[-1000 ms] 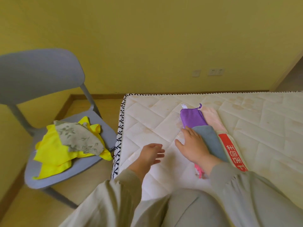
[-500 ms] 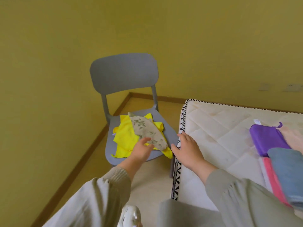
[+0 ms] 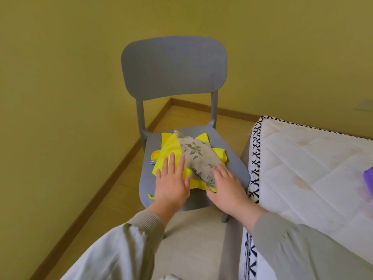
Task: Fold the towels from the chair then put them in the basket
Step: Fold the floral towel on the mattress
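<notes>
Item: towels on chair (image 3: 173, 67) seat. A floral towel (image 3: 197, 156) is laid across a yellow towel (image 3: 169, 150), both unfolded. The left hand (image 3: 171, 184) and right hand (image 3: 228, 188), a second ago at the bed (image 3: 312, 158), are now brought onto the pile. Fingers are outstretched and no grip is taken yet. A pickup is judged imminent. Basket: not seen.

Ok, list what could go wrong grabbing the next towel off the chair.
The floral towel lies on the yellow towel, with the left hand over the yellow and the right hand on the floral: both might lift together. The yellow towel lies near the chair seat's front edge, so a tug could drag it off.
</notes>
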`<move>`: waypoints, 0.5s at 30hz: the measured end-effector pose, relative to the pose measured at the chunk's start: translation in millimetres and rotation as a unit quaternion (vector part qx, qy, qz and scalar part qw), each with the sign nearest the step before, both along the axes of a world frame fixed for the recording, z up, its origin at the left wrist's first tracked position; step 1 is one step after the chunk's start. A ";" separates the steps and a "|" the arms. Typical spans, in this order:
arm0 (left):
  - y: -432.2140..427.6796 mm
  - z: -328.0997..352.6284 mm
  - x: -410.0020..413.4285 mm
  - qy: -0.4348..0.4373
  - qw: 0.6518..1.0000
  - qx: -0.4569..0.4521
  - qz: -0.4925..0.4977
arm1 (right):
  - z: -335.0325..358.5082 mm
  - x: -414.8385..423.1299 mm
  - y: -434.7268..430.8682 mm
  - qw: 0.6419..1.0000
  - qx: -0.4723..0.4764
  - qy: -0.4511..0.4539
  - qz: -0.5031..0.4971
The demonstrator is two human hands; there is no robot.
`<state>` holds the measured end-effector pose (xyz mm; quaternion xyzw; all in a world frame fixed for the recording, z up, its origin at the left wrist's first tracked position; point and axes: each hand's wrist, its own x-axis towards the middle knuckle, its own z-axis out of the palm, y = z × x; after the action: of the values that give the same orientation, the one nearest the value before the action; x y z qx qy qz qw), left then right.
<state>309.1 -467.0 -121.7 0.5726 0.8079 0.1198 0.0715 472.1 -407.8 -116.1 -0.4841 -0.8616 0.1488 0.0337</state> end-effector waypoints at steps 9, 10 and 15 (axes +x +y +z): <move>27.3 -64.9 -19.9 -0.046 0.997 0.027 -0.050 | -30.5 -39.1 39.5 0.998 0.001 0.034 -0.045; 27.1 -69.1 -20.8 -0.033 0.998 0.032 -0.048 | -30.4 -40.9 41.7 0.996 0.006 0.053 -0.066; 26.7 -75.8 -18.2 0.002 0.998 0.012 -0.055 | -27.0 -41.1 45.4 0.987 -0.021 0.086 -0.131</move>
<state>290.9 -440.3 -197.5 0.6173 0.7737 0.1242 0.0699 431.1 -362.4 -143.1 -0.5786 -0.7816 0.2018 0.1165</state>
